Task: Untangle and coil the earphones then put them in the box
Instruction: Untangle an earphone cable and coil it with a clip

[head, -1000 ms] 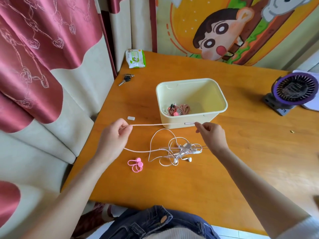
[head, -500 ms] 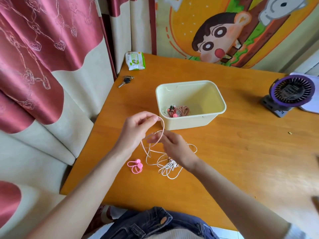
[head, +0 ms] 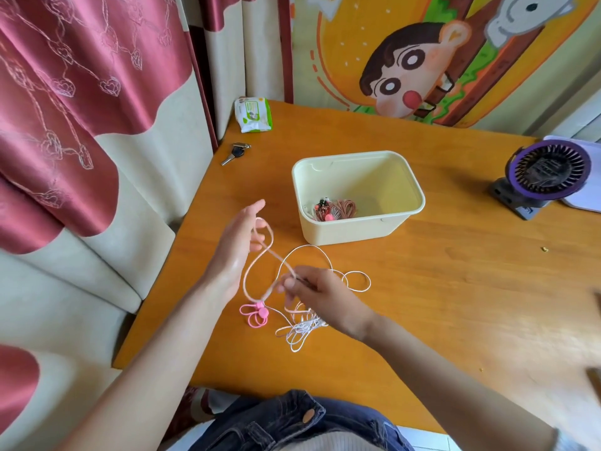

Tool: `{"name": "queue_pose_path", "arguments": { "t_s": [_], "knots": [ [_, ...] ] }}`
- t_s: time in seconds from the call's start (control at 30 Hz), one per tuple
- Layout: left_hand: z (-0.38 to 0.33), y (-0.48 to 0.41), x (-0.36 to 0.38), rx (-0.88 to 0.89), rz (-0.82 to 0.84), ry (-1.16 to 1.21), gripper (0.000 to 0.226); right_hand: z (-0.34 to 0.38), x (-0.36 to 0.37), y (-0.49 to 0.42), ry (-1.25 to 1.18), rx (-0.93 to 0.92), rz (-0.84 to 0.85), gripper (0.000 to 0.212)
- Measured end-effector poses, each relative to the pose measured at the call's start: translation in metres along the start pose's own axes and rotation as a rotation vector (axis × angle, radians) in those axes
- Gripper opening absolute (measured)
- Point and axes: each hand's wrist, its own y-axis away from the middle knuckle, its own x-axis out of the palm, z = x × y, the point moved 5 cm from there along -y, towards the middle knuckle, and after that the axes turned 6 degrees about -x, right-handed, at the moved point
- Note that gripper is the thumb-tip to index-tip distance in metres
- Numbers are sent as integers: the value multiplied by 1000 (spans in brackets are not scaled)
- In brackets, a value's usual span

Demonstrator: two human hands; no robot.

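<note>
White earphones lie in a tangle on the wooden table, with loose loops trailing toward the cream box. My left hand is raised with straight fingers, and a pale loop of the cord is wound round them. My right hand pinches the same cord just below and to the right of it. A coiled brown-red cable lies in the box's near left corner. A pink cable tie rests on the table under the hanging loop.
Keys and a green wipes pack lie at the table's far left corner. A purple desk fan stands at the right. Curtains and a sofa border the left table edge.
The cord was stretched straight between both hands; the hands then came together. Now my left hand has opened with the cord looped round its fingers, and my right hand has dropped lower.
</note>
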Motion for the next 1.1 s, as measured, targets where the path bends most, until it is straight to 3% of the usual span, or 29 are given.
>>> {"name": "queue_pose_path", "arguments": {
  "t_s": [0.17,0.3,0.37,0.43,0.53,0.6,0.7,0.77,0.8,0.9,0.93,0.97,1.0,1.1],
  "knots": [
    [37,7,2,-127,-32,57,23,3,-25,-11,-79,0,-141,16],
    [38,33,42,-77,421,-96,32,9,-36,-14,-115,0,-190,18],
    [41,39,52,-29,524,-153,21,8,-41,-15,-111,20,-220,22],
    [43,36,48,31,436,-278,13,4,-50,-16,-24,25,-276,22],
    [51,27,30,61,258,-410,26,-5,-72,-13,88,62,-394,23],
    [55,23,18,-53,227,-217,30,-8,-84,-9,108,84,-460,24],
    [50,20,7,-307,270,549,28,-15,-95,-7,123,111,-533,25],
    [41,20,-1,-313,278,669,29,-22,-100,-7,101,134,-585,25],
    [37,20,-5,-268,273,546,30,-25,-102,-7,90,149,-607,25],
    [27,23,-15,-18,178,-263,32,-34,-106,-9,102,190,-629,23],
    [27,23,-17,-7,166,-416,34,-36,-105,-9,116,196,-625,23],
    [29,25,-17,-70,209,-400,37,-37,-104,-9,135,194,-624,23],
    [32,27,-16,-170,291,-226,39,-38,-103,-9,151,191,-625,23],
    [23,29,-14,-272,411,481,32,-38,-101,-9,148,187,-628,25]
  ]
}}
